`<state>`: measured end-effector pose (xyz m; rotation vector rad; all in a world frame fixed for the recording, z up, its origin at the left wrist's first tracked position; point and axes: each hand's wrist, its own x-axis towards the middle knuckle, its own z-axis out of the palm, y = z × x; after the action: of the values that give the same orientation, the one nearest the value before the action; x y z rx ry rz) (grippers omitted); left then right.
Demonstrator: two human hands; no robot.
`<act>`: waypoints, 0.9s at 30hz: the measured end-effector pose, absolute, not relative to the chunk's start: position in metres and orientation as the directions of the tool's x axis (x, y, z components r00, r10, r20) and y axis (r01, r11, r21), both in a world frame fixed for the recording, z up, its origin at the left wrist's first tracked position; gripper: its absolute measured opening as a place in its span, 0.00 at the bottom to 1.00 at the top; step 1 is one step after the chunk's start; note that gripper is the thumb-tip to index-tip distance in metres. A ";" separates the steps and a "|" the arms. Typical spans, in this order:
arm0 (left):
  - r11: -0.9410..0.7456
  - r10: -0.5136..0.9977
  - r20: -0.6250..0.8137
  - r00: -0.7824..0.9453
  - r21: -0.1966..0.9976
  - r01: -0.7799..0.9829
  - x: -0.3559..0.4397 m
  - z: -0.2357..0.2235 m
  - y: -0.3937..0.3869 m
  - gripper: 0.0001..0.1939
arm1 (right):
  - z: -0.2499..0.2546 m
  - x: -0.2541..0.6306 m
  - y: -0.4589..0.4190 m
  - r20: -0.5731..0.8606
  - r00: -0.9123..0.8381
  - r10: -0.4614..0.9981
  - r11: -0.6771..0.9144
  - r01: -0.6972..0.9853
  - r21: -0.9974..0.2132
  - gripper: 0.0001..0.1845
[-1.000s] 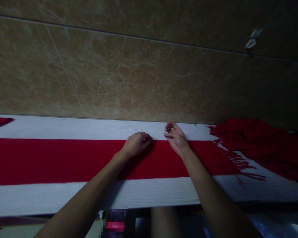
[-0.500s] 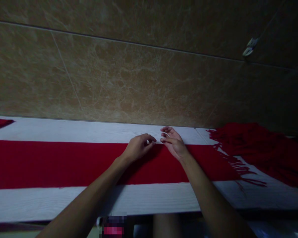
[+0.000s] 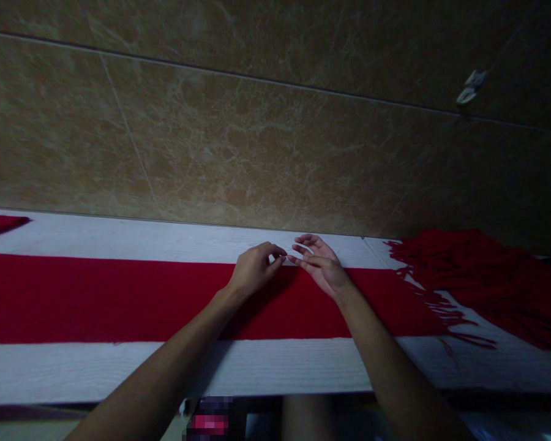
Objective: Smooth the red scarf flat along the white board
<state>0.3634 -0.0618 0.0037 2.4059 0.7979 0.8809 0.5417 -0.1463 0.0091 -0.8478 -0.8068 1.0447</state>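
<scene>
A long red fringed scarf (image 3: 119,300) lies flat along the white wood-grain tabletop (image 3: 294,367). Over its far edge, my left hand (image 3: 256,266) has thumb and forefinger pinched together. Whatever lies between those fingertips is too small to make out. Facing it from the right is my right hand (image 3: 321,263), palm turned inward, fingers stretched and spread apart. One of its fingertips comes right up to the left hand's pinch; whether they touch I cannot tell. Both wrists hang above the red cloth.
A bunched red fringed cloth (image 3: 482,275) is heaped at the right, beside the scarf's tasselled end. Another red piece of cloth (image 3: 2,225) shows at the far left. Brown marbled tiles (image 3: 239,141) rise behind the table, with a small pale fitting (image 3: 472,87) at upper right.
My right fingertips have moved left, closing the gap to my left hand. The left thumb and forefinger have come together. The view has shifted slightly; the scarf lies as before.
</scene>
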 end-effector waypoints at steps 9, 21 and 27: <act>-0.733 0.649 0.422 0.633 0.568 0.374 0.364 0.005 -0.060 0.08 | 0.008 0.542 -0.147 0.167 0.283 0.945 0.270 -0.378 -0.886 0.23; -0.731 0.648 0.418 0.637 0.575 0.367 0.363 0.006 -0.062 0.12 | 0.005 0.546 -0.146 0.192 0.229 0.954 0.273 -0.407 -0.872 0.24; -0.733 0.639 0.370 0.675 0.558 0.388 0.363 0.006 -0.061 0.11 | 0.004 0.547 -0.147 0.179 0.223 0.958 0.257 -0.397 -0.881 0.24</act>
<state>0.3630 -0.0606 0.0058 2.4509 0.7987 0.7755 0.5474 -0.1468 0.0042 -0.8121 -0.8627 1.0931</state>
